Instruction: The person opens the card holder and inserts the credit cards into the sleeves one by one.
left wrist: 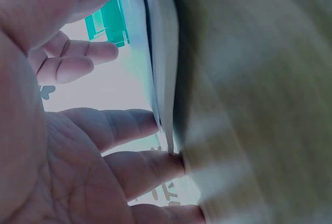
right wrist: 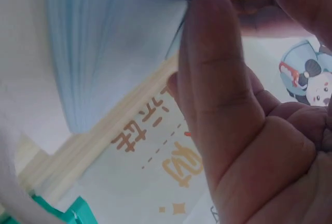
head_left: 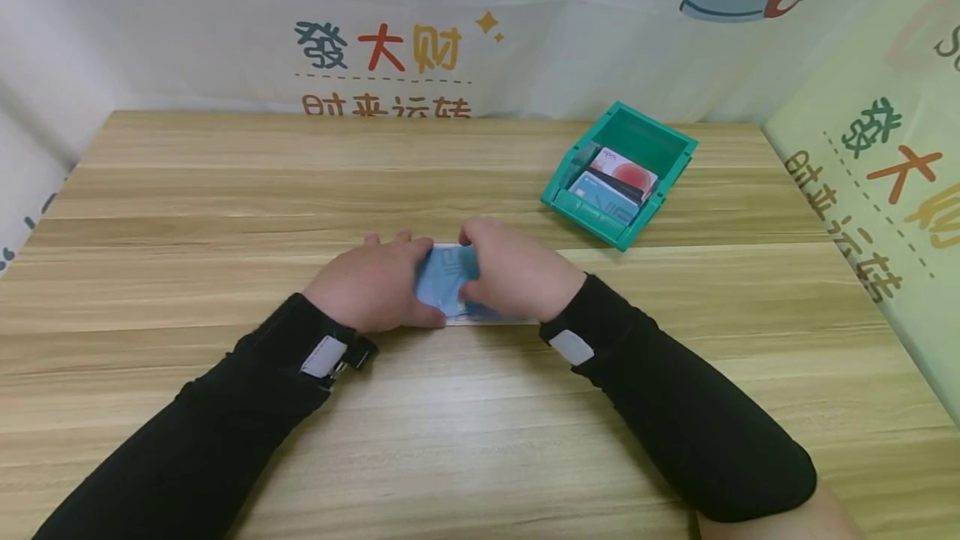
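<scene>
A flat, light blue paper item, like a booklet or a stack of notes, lies on the wooden table between both hands. My left hand holds its left end, thumb at the near edge and a finger at the far edge. In the left wrist view the item's thin, layered edge shows beside the fingers. My right hand is over the right part, thumb and fingers curled to pinch a blue sheet. Bluish pages stand lifted in the right wrist view. The right end is partly hidden under the hand.
A green open-fronted bin stands toward the back right, with several cards inside, among them a blue and a pink one. A printed white cloth hangs along the table's far edge and the right side.
</scene>
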Demonstrator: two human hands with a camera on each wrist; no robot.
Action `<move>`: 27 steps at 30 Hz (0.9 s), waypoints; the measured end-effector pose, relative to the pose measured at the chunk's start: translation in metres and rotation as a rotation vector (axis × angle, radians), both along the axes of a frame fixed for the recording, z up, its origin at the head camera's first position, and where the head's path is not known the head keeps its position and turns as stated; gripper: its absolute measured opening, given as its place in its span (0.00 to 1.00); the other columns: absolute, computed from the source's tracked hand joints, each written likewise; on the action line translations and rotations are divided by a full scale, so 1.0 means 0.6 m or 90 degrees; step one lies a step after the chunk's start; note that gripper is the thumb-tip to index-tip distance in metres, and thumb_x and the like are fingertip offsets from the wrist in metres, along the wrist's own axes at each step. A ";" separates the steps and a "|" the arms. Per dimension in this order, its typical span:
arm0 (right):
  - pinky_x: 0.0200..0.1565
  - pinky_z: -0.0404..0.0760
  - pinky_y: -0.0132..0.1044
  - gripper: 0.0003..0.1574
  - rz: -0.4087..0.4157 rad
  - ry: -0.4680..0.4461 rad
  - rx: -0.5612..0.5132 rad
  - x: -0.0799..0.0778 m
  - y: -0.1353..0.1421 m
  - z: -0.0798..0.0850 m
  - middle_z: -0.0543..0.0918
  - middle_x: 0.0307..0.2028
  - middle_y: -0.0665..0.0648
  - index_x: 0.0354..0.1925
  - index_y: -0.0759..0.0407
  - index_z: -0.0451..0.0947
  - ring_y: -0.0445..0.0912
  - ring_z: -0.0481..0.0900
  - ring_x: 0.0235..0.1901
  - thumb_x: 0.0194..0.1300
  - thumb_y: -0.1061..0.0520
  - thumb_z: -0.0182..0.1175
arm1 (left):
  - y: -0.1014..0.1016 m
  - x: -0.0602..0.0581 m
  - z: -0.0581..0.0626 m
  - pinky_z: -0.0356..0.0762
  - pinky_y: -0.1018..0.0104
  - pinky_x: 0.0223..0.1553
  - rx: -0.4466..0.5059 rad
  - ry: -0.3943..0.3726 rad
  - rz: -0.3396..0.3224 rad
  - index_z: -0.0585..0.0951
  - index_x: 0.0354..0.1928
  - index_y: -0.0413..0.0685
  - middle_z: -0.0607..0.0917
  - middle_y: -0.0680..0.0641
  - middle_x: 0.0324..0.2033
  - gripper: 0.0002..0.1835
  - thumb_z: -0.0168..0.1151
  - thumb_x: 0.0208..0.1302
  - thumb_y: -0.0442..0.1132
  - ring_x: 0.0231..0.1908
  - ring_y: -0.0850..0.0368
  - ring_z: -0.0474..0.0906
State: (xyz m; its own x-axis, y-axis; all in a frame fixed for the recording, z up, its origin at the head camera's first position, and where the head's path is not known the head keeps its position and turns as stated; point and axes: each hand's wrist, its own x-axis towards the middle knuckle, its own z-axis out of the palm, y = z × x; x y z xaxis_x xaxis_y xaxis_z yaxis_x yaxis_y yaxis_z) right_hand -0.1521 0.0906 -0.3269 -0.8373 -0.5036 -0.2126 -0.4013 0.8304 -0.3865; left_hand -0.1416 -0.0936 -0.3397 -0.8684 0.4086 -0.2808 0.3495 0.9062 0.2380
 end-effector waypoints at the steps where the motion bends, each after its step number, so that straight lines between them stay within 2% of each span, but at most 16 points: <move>1: 0.42 0.76 0.36 0.31 -0.010 -0.007 -0.001 0.000 0.000 0.002 0.74 0.45 0.53 0.54 0.58 0.66 0.43 0.72 0.37 0.58 0.50 0.65 | 0.001 0.000 0.000 0.62 0.35 0.55 -0.002 -0.001 0.001 0.60 0.70 0.47 0.58 0.35 0.67 0.54 0.65 0.45 0.68 0.59 0.25 0.53; 10: 0.43 0.76 0.37 0.26 -0.018 -0.017 -0.024 0.000 0.000 0.003 0.75 0.46 0.54 0.55 0.59 0.67 0.44 0.72 0.37 0.61 0.53 0.61 | 0.000 0.000 0.001 0.64 0.36 0.54 0.000 -0.002 0.002 0.59 0.70 0.47 0.58 0.35 0.67 0.53 0.65 0.46 0.66 0.58 0.26 0.54; 17: 0.44 0.76 0.38 0.26 -0.039 -0.031 -0.032 0.001 -0.001 0.004 0.74 0.47 0.55 0.58 0.59 0.65 0.45 0.72 0.38 0.64 0.55 0.58 | 0.000 -0.001 -0.001 0.61 0.36 0.56 -0.009 -0.001 -0.005 0.59 0.70 0.45 0.58 0.34 0.67 0.54 0.64 0.46 0.68 0.58 0.25 0.54; 24: 0.45 0.75 0.38 0.23 -0.013 -0.054 -0.071 0.004 -0.006 0.003 0.74 0.49 0.55 0.57 0.58 0.65 0.43 0.71 0.40 0.65 0.56 0.56 | -0.001 -0.001 0.000 0.60 0.36 0.57 -0.004 0.003 -0.010 0.60 0.69 0.44 0.58 0.34 0.66 0.54 0.65 0.45 0.68 0.57 0.24 0.54; 27: 0.44 0.76 0.38 0.23 -0.030 -0.067 -0.071 0.004 -0.005 0.007 0.75 0.48 0.55 0.59 0.58 0.64 0.44 0.72 0.39 0.68 0.55 0.52 | 0.000 -0.001 0.000 0.61 0.36 0.56 -0.004 0.003 -0.009 0.60 0.69 0.45 0.59 0.33 0.66 0.54 0.65 0.45 0.69 0.58 0.24 0.54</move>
